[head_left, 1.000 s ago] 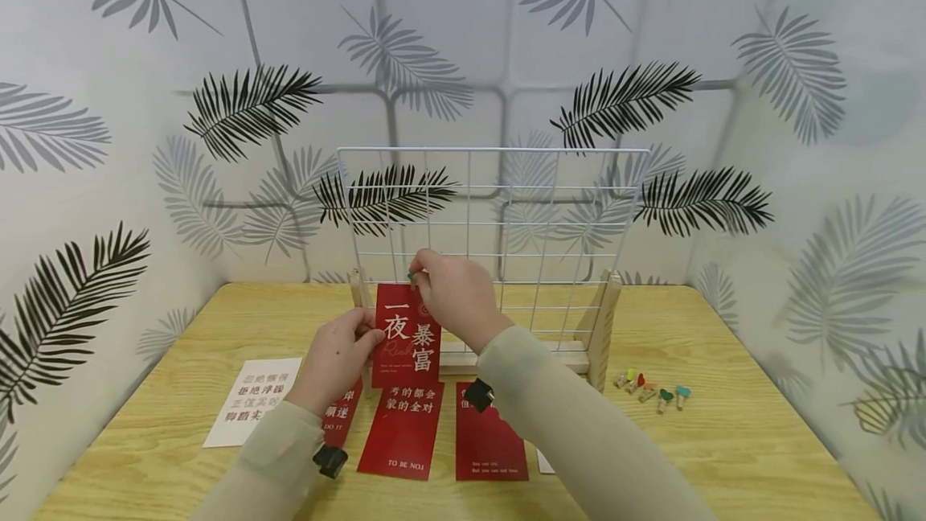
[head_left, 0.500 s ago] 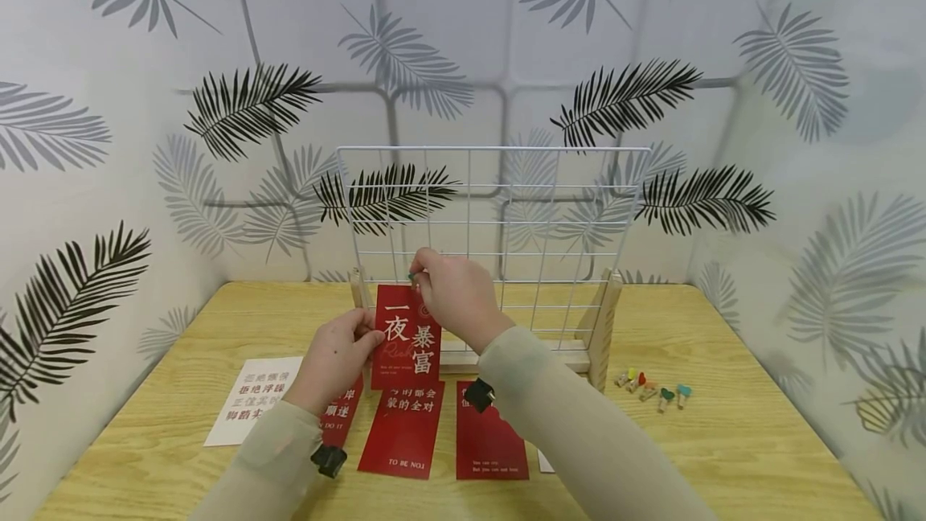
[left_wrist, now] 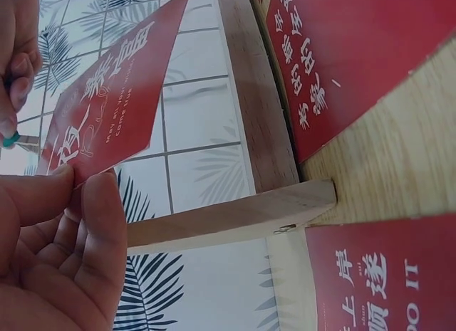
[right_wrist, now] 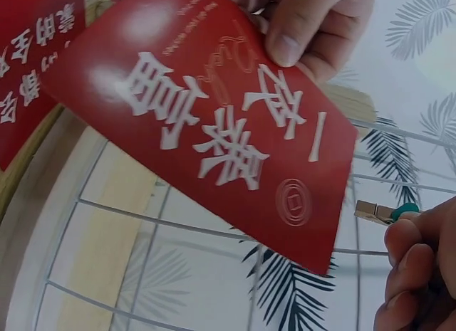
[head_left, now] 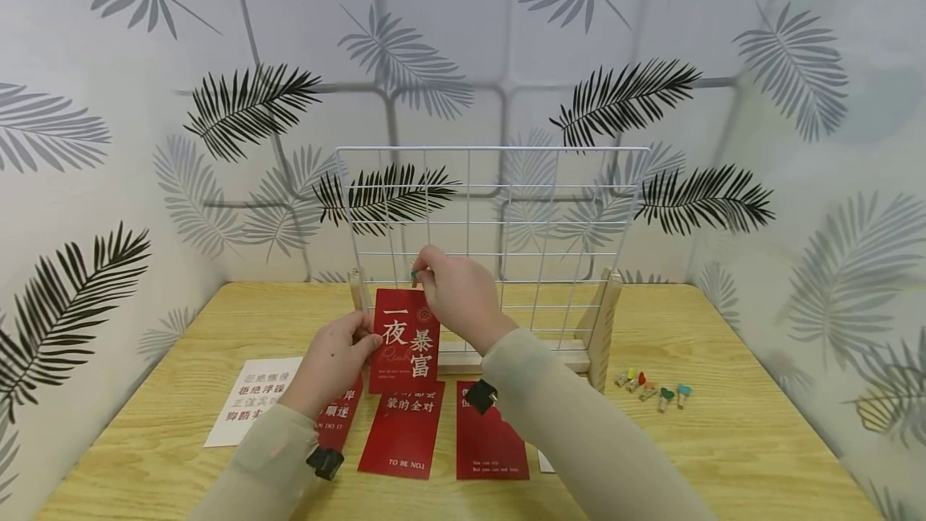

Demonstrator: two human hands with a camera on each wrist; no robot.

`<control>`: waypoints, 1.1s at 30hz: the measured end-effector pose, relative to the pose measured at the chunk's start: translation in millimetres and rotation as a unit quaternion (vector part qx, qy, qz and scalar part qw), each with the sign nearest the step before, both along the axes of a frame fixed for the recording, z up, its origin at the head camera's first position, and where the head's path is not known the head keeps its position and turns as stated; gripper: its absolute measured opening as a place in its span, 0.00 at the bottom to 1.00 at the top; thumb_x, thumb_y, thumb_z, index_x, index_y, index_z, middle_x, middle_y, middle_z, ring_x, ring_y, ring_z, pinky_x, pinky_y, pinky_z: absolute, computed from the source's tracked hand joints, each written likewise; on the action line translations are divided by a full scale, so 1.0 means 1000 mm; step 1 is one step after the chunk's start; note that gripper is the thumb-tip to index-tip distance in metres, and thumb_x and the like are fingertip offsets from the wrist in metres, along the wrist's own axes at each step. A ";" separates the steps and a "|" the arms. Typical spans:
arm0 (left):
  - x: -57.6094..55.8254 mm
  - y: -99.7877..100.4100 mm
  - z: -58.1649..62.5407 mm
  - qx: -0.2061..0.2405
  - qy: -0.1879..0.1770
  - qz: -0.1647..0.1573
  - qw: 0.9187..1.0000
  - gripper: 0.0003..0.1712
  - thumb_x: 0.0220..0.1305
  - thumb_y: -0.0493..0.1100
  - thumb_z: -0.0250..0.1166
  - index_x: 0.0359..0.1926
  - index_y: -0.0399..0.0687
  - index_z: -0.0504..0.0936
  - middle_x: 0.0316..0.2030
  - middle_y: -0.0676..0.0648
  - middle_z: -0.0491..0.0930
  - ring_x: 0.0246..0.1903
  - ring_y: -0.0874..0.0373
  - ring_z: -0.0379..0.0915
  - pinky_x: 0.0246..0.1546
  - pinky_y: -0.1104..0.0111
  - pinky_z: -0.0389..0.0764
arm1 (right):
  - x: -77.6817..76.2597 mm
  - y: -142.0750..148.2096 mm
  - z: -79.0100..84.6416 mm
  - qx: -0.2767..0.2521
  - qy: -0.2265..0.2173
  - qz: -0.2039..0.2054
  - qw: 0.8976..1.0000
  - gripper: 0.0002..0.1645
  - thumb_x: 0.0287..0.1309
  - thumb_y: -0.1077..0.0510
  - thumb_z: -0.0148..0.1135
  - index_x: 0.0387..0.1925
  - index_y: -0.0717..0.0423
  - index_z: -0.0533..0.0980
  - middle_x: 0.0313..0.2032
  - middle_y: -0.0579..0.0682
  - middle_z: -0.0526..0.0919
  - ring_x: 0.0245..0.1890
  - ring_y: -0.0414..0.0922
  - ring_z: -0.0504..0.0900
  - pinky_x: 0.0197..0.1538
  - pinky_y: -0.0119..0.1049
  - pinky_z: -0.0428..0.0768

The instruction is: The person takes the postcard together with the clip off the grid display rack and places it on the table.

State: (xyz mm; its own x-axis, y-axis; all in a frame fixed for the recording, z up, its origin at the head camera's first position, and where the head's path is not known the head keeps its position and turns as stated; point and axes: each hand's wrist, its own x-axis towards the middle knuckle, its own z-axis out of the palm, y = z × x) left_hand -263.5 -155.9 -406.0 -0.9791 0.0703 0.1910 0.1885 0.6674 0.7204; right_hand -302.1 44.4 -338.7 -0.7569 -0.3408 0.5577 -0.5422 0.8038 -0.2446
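My left hand (head_left: 334,364) pinches a red card (head_left: 405,342) with white characters by its left edge, thumb in front and fingers behind. In the left wrist view, the card tilts up from the thumb and forefinger. My right hand (head_left: 463,296), just above the card's top right corner, pinches a small wooden clothespin (right_wrist: 374,211) by its end with a teal decoration (right_wrist: 405,211). A narrow gap separates the clothespin from the card in the right wrist view. Directly behind both hands stands a white wire grid (head_left: 492,223) in a wooden stand (head_left: 600,328).
Red cards, including one with "TO BE NO.1" (head_left: 401,432) and another right of it (head_left: 492,441), lie before the stand. A white card (head_left: 249,400) lies at the left. Several decorated clothespins (head_left: 665,400) are scattered at the right of the wooden table (head_left: 723,465).
The card in my left hand has sunk slightly, away from the clothespin, and more of its top right corner shows. My right hand has barely moved.
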 end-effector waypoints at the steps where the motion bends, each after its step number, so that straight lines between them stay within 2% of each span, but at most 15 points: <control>1: 0.000 0.000 0.000 0.000 0.000 -0.002 1.000 0.04 0.73 0.40 0.62 0.39 0.47 0.77 0.30 0.48 0.77 0.28 0.55 0.72 0.29 0.64 0.76 | 0.000 0.001 0.001 -0.004 0.009 0.002 1.000 0.04 0.72 0.53 0.60 0.44 0.45 0.79 0.31 0.41 0.87 0.20 0.35 0.76 0.24 0.31 0.74; 6: 0.001 -0.002 0.001 -0.007 0.008 -0.009 1.000 0.04 0.73 0.41 0.62 0.39 0.47 0.77 0.29 0.49 0.77 0.27 0.55 0.73 0.29 0.64 0.76 | 0.002 0.006 0.007 -0.021 0.035 0.020 0.999 0.04 0.72 0.54 0.60 0.43 0.45 0.80 0.28 0.40 0.85 0.15 0.36 0.71 0.21 0.31 0.70; 15: 0.003 -0.004 0.003 -0.014 0.022 -0.021 0.999 0.04 0.73 0.41 0.63 0.38 0.48 0.77 0.30 0.50 0.77 0.29 0.56 0.72 0.31 0.64 0.76 | 0.007 0.018 0.012 -0.037 0.016 0.030 0.999 0.04 0.72 0.55 0.60 0.43 0.48 0.80 0.29 0.41 0.85 0.14 0.37 0.69 0.20 0.32 0.67; 21: 0.005 -0.006 0.005 -0.011 0.019 -0.021 1.000 0.03 0.73 0.41 0.63 0.39 0.48 0.78 0.30 0.50 0.77 0.30 0.55 0.72 0.32 0.63 0.76 | 0.009 0.026 0.011 -0.038 -0.002 0.032 0.999 0.05 0.72 0.56 0.59 0.44 0.49 0.80 0.26 0.40 0.83 0.12 0.37 0.65 0.18 0.31 0.63; 27: 0.009 -0.006 0.008 -0.007 0.017 -0.025 1.000 0.04 0.73 0.41 0.63 0.38 0.48 0.77 0.30 0.50 0.78 0.30 0.55 0.72 0.32 0.63 0.76 | 0.011 0.033 0.012 -0.042 0.000 0.031 0.999 0.05 0.72 0.55 0.60 0.44 0.49 0.80 0.28 0.41 0.85 0.13 0.37 0.67 0.19 0.32 0.65; 33: 0.012 -0.008 0.011 0.009 0.005 -0.027 1.000 0.02 0.73 0.41 0.63 0.42 0.47 0.78 0.32 0.49 0.79 0.31 0.54 0.74 0.33 0.64 0.78 | 0.014 0.040 0.012 -0.043 -0.013 0.033 0.998 0.05 0.72 0.55 0.60 0.44 0.49 0.80 0.29 0.41 0.84 0.15 0.39 0.70 0.22 0.34 0.69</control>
